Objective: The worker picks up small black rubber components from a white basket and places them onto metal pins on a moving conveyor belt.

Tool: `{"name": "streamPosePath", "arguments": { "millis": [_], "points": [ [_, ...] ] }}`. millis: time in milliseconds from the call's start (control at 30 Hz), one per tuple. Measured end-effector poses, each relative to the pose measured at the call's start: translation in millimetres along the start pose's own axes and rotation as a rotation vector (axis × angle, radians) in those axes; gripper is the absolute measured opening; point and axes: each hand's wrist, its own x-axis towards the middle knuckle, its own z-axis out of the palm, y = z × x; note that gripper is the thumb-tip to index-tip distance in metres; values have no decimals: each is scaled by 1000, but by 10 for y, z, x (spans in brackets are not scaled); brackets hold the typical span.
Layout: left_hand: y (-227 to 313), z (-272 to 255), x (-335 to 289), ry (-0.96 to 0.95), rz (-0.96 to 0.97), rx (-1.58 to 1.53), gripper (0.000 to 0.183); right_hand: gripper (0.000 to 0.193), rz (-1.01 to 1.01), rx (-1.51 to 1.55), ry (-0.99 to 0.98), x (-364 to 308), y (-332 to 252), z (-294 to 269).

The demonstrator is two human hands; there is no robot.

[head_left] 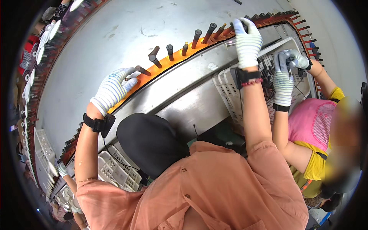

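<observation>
My left hand (113, 89), in a striped white knit glove, reaches over the orange conveyor strip (165, 61). Its thumb and forefinger stand apart around a short dark tip, close beside a dark cylindrical piece (143, 71) that leans on the strip. Farther right along the same strip, my right hand (248, 44) wears a matching glove. Its fingers curl together over a dark piece that shows only in part between them. Several dark, knobbed upright pieces (196, 37) stand in a row between my hands.
A white perforated basket (227, 86) of dark parts stands right of centre, with a co-worker's gloved hands (283, 78) in it. White baskets (115, 172) sit at lower left. A metal ledge (191, 78) borders the strip. White round pieces (53, 32) line the far-left conveyor.
</observation>
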Motion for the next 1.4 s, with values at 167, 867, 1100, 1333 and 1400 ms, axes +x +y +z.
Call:
{"name": "streamPosePath", "arguments": {
  "millis": [167, 867, 1100, 1333, 1400],
  "points": [
    [-285, -126, -347, -18, -5, -36, 53, 29, -135, -389, -155, -179, -139, 411],
    [412, -406, -27, 125, 232, 74, 50, 24, 113, 198, -205, -572, -956, 456],
    [412, -87, 449, 133, 400, 7, 53, 32, 145, -453, -63, -814, 63, -1039],
    [481, 117, 625, 86, 363, 36, 48, 49, 1, -406, -220, -552, 94, -714],
    [575, 30, 589, 52, 339, 10, 48, 47, 13, -140, -254, -380, -32, -235]
  ]
}}
